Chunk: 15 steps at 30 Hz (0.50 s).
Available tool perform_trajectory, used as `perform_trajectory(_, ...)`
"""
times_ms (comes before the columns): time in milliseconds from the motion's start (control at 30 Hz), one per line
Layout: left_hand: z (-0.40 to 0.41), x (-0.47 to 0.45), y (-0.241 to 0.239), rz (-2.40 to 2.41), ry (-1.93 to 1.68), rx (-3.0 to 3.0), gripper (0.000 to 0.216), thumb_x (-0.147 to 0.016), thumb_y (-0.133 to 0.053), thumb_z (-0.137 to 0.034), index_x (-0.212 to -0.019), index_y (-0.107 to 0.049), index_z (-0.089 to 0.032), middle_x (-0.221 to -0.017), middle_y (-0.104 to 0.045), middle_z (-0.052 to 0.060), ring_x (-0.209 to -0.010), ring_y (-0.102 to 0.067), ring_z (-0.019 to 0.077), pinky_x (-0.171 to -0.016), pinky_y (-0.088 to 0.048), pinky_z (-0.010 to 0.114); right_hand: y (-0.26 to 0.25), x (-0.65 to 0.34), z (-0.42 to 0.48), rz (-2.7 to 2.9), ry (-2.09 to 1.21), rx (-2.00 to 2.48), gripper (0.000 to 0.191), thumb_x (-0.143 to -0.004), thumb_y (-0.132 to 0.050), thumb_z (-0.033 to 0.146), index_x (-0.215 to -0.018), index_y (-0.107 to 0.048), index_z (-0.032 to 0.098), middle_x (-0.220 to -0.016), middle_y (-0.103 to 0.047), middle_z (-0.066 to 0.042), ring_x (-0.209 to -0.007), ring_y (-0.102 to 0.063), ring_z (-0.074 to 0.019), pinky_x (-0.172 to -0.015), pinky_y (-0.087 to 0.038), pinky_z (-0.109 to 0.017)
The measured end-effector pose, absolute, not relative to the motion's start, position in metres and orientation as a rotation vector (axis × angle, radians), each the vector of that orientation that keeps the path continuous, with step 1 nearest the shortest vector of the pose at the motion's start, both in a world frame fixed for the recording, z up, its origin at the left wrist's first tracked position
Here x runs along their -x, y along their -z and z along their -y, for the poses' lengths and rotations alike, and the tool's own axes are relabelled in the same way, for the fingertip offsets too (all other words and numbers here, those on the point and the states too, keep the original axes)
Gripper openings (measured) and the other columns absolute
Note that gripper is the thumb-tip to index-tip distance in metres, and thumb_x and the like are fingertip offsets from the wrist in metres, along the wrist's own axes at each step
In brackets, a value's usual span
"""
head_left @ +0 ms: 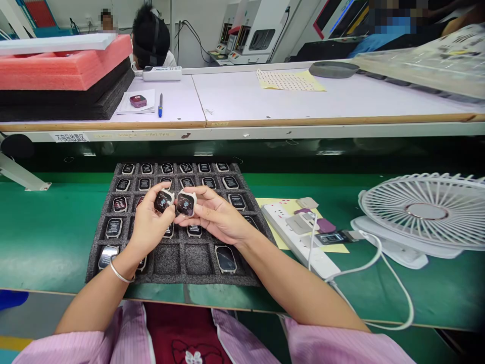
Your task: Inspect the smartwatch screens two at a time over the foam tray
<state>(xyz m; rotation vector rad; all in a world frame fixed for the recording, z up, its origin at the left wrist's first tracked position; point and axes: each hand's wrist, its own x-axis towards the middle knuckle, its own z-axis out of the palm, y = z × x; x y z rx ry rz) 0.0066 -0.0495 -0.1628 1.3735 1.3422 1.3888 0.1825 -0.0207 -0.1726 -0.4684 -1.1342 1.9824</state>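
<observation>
My left hand (148, 225) pinches a small square watch body (163, 200) with a lit dark screen. Beside it, my right hand (215, 212) holds a second watch body (186, 203), screen up; the two nearly touch. Both hands hover over a black foam tray (176, 259) on the green belt. Several more watch bodies (226, 259) lie in its square pockets; two front pockets are bare. A metal bangle is on my left wrist.
A white power strip (299, 241) with plugged chargers and cable lies right of the tray, on yellow paper. A white desk fan (424, 212) lies at the far right. Behind, a raised white shelf (303, 103) carries pink and black foam, a pen, and a person's head.
</observation>
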Motion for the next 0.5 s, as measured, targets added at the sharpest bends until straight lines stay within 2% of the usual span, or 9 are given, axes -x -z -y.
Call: perform_trajectory(500, 0.0492, -0.0066, 0.1648, -1.338, -1.377, -1.383, 0.048, -0.072, -0.065, -0.02, -0.119, -0.062, -0.018, -0.096, -0.066, 0.003, -0.087, -0.063, 0.0171, -0.081, -0.051, 0.03, 0.1737, -0.1821, 0.0202, 1.127, -1.992, 0.433, 0.039, -0.081, -0.081, 0.033, -0.115, -0.063, 0.026, -0.102, -0.073, 0.0, -0.086, -0.077, -0.0176, -0.086, -0.063, -0.036)
